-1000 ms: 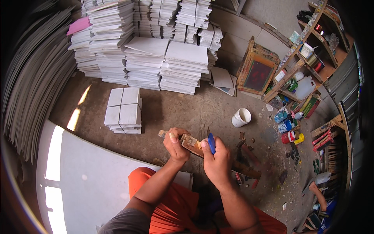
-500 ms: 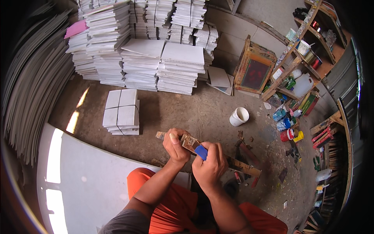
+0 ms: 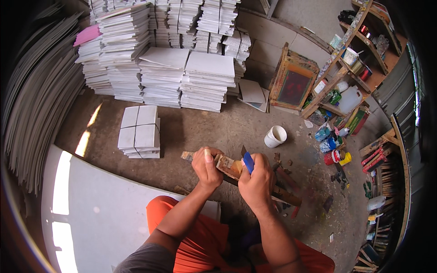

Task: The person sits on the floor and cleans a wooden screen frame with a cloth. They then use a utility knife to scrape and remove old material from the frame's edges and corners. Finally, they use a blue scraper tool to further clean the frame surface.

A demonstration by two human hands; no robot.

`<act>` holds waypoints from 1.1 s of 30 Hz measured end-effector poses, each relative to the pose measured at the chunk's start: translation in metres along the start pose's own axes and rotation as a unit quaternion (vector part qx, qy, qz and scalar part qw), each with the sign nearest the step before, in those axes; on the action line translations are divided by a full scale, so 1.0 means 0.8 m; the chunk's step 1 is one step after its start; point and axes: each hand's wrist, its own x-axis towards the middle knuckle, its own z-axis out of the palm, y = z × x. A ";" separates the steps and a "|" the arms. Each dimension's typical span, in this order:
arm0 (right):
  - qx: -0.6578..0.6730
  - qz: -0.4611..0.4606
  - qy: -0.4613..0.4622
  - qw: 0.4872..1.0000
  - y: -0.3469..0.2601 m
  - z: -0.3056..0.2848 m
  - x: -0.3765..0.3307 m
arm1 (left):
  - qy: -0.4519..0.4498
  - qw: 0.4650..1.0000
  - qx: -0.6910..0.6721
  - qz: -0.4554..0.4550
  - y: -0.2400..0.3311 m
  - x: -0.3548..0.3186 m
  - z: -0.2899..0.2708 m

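My left hand (image 3: pixel 207 168) is closed around a worn, paint-stained wooden bar (image 3: pixel 229 167), its thumb lying along the top. One end of the bar pokes out left of the fist, and the other points toward my right hand (image 3: pixel 257 184). That hand grips a blue-handled knife (image 3: pixel 248 162), whose thin dark blade sticks up beyond the fingers. The blade stands just off the bar's right end, where pale bare wood shows. Below and right of my hands, another wooden piece (image 3: pixel 287 197) is partly hidden by my right hand.
A white board (image 3: pixel 114 195) lies at my left. Ahead are a tied white bundle (image 3: pixel 136 132), tall stacks of white sheets (image 3: pixel 207 79) and a white bucket (image 3: pixel 275 136). Paint containers (image 3: pixel 331 144), a framed screen (image 3: pixel 291 84) and wooden shelves (image 3: pixel 346 63) stand at right.
My right hand has moved right and slightly up with the knife, off the bar's end. The blade now shows, and a pale patch is visible on the wood. The left hand keeps its hold.
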 end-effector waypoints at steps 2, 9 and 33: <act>0.003 0.004 -0.011 1.000 0.004 -0.003 0.006 | -0.014 1.000 0.006 0.021 -0.004 0.003 -0.002; 0.272 0.110 -0.015 0.956 0.031 -0.016 0.010 | -0.009 0.999 -0.035 -0.015 -0.012 0.002 -0.001; 0.026 -0.039 0.027 0.999 0.016 -0.017 0.010 | -0.078 0.994 -0.076 -0.012 -0.021 0.029 0.022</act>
